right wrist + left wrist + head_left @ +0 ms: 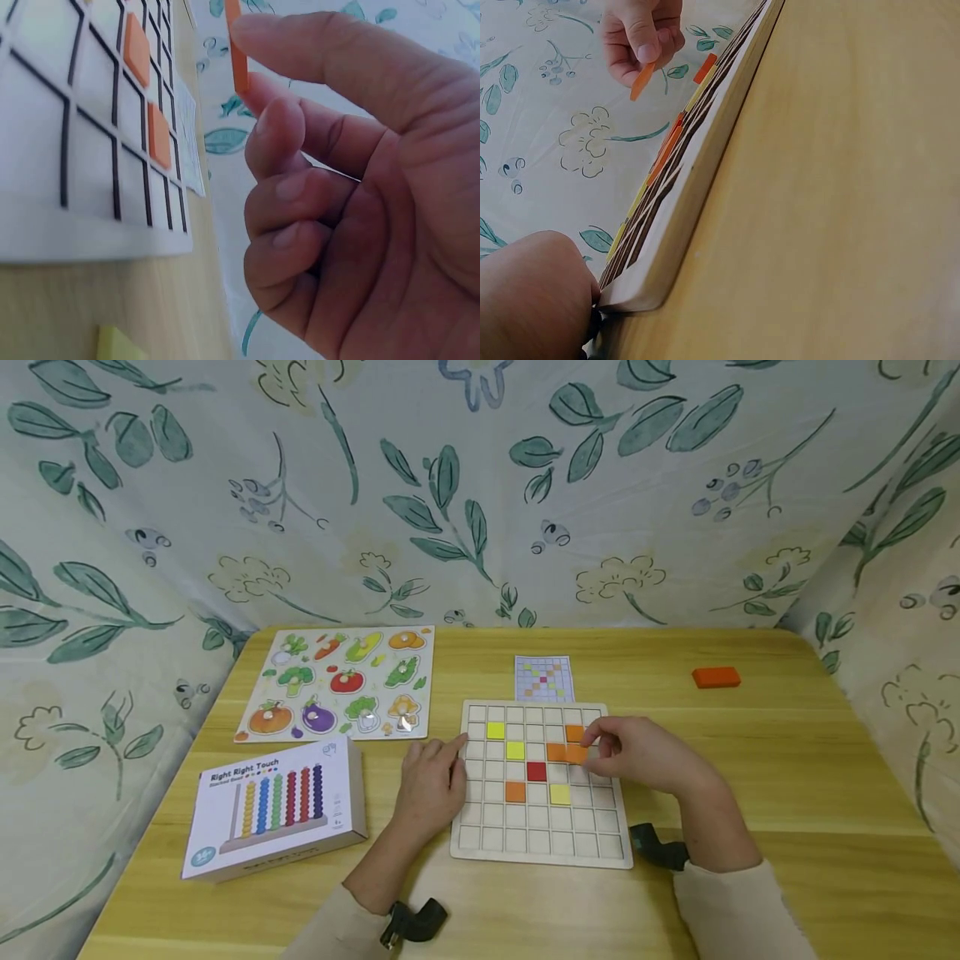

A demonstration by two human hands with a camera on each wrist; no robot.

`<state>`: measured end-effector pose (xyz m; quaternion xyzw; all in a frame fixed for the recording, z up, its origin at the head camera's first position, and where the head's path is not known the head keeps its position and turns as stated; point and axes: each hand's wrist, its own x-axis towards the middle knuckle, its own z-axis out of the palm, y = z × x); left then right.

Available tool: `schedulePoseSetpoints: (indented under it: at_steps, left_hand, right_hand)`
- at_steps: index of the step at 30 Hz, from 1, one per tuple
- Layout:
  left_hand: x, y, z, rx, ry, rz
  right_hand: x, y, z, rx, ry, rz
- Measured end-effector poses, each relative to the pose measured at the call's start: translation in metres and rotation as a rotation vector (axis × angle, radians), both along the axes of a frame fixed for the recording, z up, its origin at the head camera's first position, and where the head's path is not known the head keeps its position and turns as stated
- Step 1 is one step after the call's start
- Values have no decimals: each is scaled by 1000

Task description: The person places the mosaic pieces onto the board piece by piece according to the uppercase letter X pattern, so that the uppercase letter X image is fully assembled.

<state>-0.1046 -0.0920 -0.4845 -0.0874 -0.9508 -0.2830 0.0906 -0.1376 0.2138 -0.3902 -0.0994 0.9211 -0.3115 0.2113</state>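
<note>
My right hand pinches a thin orange square tile between thumb and index finger, raised above the right side of a white grid board. Its other fingers curl toward the palm. On the board lie a red tile, several yellow tiles, and other orange tiles. My left hand rests at the board's left edge, its index finger touching the rim. Behind the board lies a pattern card printed with coloured squares, its near edge meeting the board's far rim.
An orange block lies at the back right. At the left are a vegetable picture board and a white toy box in front of it. Near the board, a yellow piece shows in the right wrist view. A patterned cloth hangs behind the table.
</note>
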Motion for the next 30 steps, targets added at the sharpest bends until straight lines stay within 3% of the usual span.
schedulePoseSetpoints:
  at_steps: [9,18,30]
  left_hand:
    - [0,0,0,-3,2,0]
    - [1,0,3,12,-3,-2]
    - [0,1,3,9,-13,4]
  right_hand:
    - [7,-26,2,-37,14,72]
    - [14,-55,-11,-142,76,202]
    - [30,-91,-28,-63,119,394]
